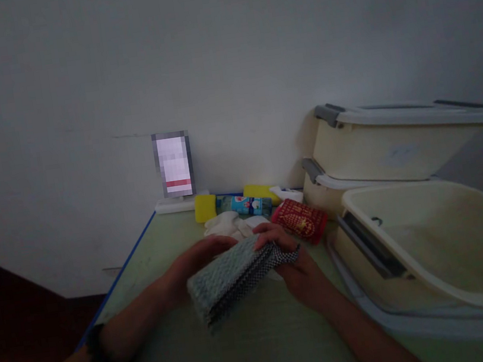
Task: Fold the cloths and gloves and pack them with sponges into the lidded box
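Note:
Above the middle of the table, a folded grey-green textured cloth (231, 272) with a black-and-white checked edge is held tilted between both hands. My right hand (295, 263) is closed on its right end, fingers over the top, and a checked loop sticks out there. Along the cloth's far left side lies my left hand (190, 266), closed against it; most of its fingertips are hidden behind the cloth. Just beyond the hands is a crumpled white thing (229, 224), perhaps gloves. Near my right hand lies a red cloth or packet with gold print (299, 219).
Toward the wall are a yellow block (205, 208), a clear bottle with a blue label (249, 205) and a blurred-out screen (175, 163) on a white base. At right, an uncovered cream bin (372, 276) rests on a grey lid, before stacked lidded bins (380, 146).

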A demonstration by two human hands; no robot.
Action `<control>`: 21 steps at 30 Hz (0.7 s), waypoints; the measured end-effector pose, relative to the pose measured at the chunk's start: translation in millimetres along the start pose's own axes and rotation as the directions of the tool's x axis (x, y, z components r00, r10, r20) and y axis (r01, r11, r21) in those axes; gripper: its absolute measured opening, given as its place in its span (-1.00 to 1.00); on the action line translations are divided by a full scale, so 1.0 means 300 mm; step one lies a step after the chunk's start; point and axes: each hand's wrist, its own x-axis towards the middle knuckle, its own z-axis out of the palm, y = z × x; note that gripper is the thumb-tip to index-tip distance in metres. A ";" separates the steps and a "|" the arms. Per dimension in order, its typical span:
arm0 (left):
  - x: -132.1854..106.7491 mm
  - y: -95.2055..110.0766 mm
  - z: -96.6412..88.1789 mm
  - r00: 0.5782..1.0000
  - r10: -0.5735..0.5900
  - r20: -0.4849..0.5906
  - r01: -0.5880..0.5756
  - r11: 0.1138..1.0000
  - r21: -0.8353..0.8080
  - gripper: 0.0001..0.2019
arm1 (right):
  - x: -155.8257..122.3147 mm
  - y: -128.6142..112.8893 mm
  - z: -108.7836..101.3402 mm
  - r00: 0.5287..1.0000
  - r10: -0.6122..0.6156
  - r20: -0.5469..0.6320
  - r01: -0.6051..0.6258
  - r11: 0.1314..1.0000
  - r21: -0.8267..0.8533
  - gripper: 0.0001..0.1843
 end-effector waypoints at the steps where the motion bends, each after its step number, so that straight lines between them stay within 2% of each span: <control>1: 0.000 -0.007 0.001 1.000 -0.003 -0.008 0.003 0.997 0.075 -0.75 | -0.003 -0.001 0.000 1.000 -0.020 0.018 0.021 0.999 -0.047 -0.74; 4: -0.003 -0.024 0.004 0.999 -0.036 0.014 0.033 0.985 0.168 -0.72 | -0.007 -0.002 0.012 0.999 -0.031 0.024 0.034 0.990 -0.134 -0.67; 6: -0.003 -0.029 0.005 0.998 -0.054 0.035 0.047 0.982 0.185 -0.65 | -0.007 0.001 0.024 1.000 -0.006 -0.012 0.005 0.994 -0.111 -0.61; 9: 0.002 -0.026 0.007 0.999 0.026 -0.043 -0.016 0.974 0.226 -0.59 | -0.004 0.011 0.035 0.984 0.175 -0.036 -0.170 0.978 0.120 -0.56; 11: 0.007 -0.022 0.005 0.987 0.104 -0.121 -0.072 0.967 0.244 -0.59 | -0.004 0.019 0.039 0.962 0.271 0.034 -0.267 0.908 0.322 -0.50; 13: 0.012 -0.021 0.002 0.974 0.156 -0.167 -0.106 0.956 0.275 -0.60 | -0.005 0.023 0.045 0.954 0.278 0.110 -0.298 0.846 0.442 -0.40; 15: 0.012 -0.024 0.002 0.967 0.190 -0.170 -0.125 0.935 0.331 -0.60 | -0.006 0.021 0.054 0.950 0.278 0.145 -0.314 0.831 0.459 -0.38; 17: 0.007 -0.030 0.006 0.965 0.220 -0.139 -0.149 0.904 0.400 -0.57 | -0.005 0.016 0.064 0.939 0.307 0.157 -0.345 0.837 0.425 -0.47; 21: -0.011 -0.046 0.024 0.971 0.237 -0.025 -0.203 0.877 0.435 -0.55 | -0.001 0.016 0.070 0.906 0.417 0.077 -0.417 0.842 0.341 -0.62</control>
